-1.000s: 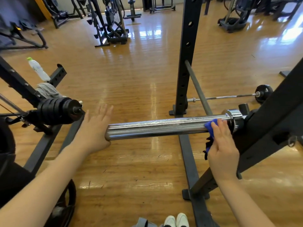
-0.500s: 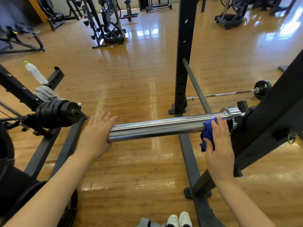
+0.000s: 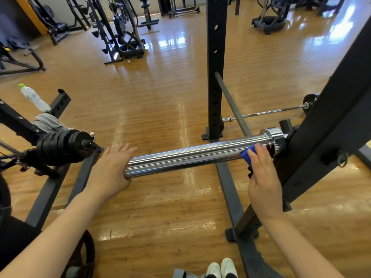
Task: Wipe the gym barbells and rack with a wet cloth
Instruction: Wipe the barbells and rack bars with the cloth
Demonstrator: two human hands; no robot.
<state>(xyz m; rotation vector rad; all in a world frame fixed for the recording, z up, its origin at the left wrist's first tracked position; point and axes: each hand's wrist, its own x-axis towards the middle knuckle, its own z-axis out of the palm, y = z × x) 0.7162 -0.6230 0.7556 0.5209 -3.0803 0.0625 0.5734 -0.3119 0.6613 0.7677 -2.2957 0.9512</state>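
Barbell sleeve: I see the chrome barbell sleeve (image 3: 192, 157) running across the middle of the frame, its free end at centre left and its collar (image 3: 274, 137) at centre right against the rack.
Rack: the black rack upright (image 3: 329, 137) slants through the right side of the frame; a second upright (image 3: 215, 63) with holes stands at upper centre, and a thin grey bar (image 3: 232, 105) slopes down from it.
Left grip: my left hand (image 3: 112, 173) lies flat against the free end of the sleeve, fingers straight and spread, holding nothing.
Right grip: my right hand (image 3: 263, 181) presses the cloth onto the sleeve just beside the collar, fingers laid over the top; I cannot tell how far the thumb wraps underneath.
Cloth: the blue cloth (image 3: 246, 157) sits between my right fingers and the chrome, a fold showing at the left edge of the hand.
Left side: a black weight stack (image 3: 64, 147) on another bar at centre left, with a grey towel (image 3: 48, 122) and a plastic bottle (image 3: 34, 97) behind it.
Floor: glossy wooden floor (image 3: 156, 101); a small barbell (image 3: 281, 111) lies on it at centre right.
Bottom edge: white shoes (image 3: 220, 267).
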